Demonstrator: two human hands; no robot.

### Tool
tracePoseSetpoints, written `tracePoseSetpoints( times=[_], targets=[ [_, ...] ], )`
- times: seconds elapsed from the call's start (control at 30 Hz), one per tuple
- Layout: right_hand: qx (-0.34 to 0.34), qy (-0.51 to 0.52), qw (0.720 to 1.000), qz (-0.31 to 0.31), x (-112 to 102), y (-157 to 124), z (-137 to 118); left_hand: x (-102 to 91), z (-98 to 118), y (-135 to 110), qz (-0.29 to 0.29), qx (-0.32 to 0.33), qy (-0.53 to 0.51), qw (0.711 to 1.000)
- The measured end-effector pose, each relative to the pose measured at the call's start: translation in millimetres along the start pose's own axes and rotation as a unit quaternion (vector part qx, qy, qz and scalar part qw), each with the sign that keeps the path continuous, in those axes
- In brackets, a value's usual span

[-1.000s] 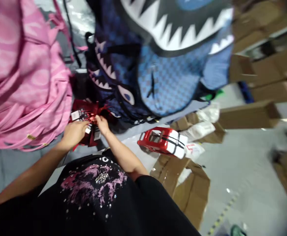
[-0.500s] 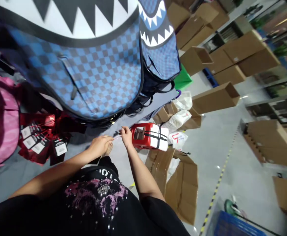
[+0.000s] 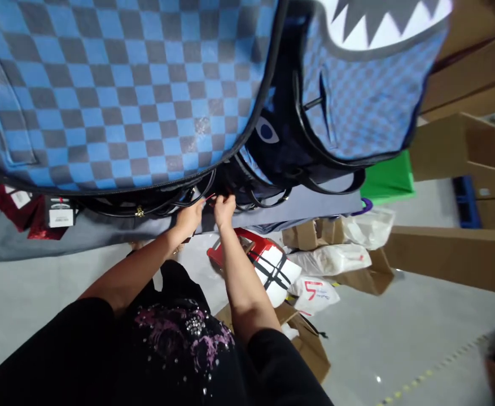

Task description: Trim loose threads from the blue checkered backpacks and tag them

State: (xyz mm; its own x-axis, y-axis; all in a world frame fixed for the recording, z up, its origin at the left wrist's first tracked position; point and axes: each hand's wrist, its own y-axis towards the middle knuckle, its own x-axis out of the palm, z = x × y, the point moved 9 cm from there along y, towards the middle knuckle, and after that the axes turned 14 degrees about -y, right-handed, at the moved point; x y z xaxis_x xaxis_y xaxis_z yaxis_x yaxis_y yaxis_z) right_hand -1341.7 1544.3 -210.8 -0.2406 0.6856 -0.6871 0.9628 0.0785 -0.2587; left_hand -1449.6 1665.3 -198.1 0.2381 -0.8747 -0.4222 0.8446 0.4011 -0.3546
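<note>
My left hand (image 3: pixel 189 219) and my right hand (image 3: pixel 224 212) are close together at the lower edge of the bags, fingers pinched. A thin red string (image 3: pixel 210 197) shows between their fingertips; what it runs to is hidden in shadow. Just above hangs a large blue-and-black checkered backpack (image 3: pixel 145 96), with black handle loops near my fingers. Behind my right hand is a dark bag with an eye print (image 3: pixel 267 130). Farther right stands another checkered bag with a shark-tooth print (image 3: pixel 357 101).
Red pouches with black-and-white tags (image 3: pixel 61 217) lie at the left on the grey cloth (image 3: pixel 115 234). Below my right arm are a red-and-white strapped case (image 3: pixel 272 270), white plastic bags (image 3: pixel 332 258) and an open carton (image 3: pixel 310 344). More cartons (image 3: pixel 450 254) stand at the right.
Both hands have moved up from in front of my body to the bags' lower edge, still close together. The view has turned and come nearer to the checkered backpack.
</note>
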Motion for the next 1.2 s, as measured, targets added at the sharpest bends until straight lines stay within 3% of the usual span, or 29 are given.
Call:
tracePoseSetpoints(
  times=[0.27,0.43,0.57,0.8,0.9,1.0,1.1,1.2],
  targets=[
    [-0.017,0.04,0.996,-0.075,-2.4,6.1,11.1,16.3,15.2,24.4,0.051,-0.009,0.059,0.997],
    [-0.02,0.055,0.994,-0.088,1.3,15.3,16.2,19.7,30.0,38.1,0.033,0.01,0.101,0.994],
    [-0.015,0.083,0.993,-0.082,-11.9,28.8,30.2,33.2,37.6,48.4,-0.013,0.016,0.101,0.995],
    [-0.002,0.1,0.995,-0.013,-61.0,40.2,56.1,65.1,49.9,54.2,-0.122,0.011,0.02,0.992],
    [-0.004,0.113,0.993,0.041,-74.2,27.7,56.1,71.2,42.3,43.6,-0.171,0.019,-0.027,0.985],
    [0.003,0.149,0.985,0.091,-76.7,10.6,52.8,73.7,29.8,32.6,-0.209,0.03,-0.147,0.966],
    [0.032,0.132,0.986,0.101,-74.0,2.4,52.7,58.6,19.8,32.9,-0.139,0.062,-0.212,0.965],
    [0.055,0.097,0.992,0.058,-72.1,7.9,57.2,38.0,22.4,34.0,-0.022,0.132,-0.148,0.98]
  ],
)
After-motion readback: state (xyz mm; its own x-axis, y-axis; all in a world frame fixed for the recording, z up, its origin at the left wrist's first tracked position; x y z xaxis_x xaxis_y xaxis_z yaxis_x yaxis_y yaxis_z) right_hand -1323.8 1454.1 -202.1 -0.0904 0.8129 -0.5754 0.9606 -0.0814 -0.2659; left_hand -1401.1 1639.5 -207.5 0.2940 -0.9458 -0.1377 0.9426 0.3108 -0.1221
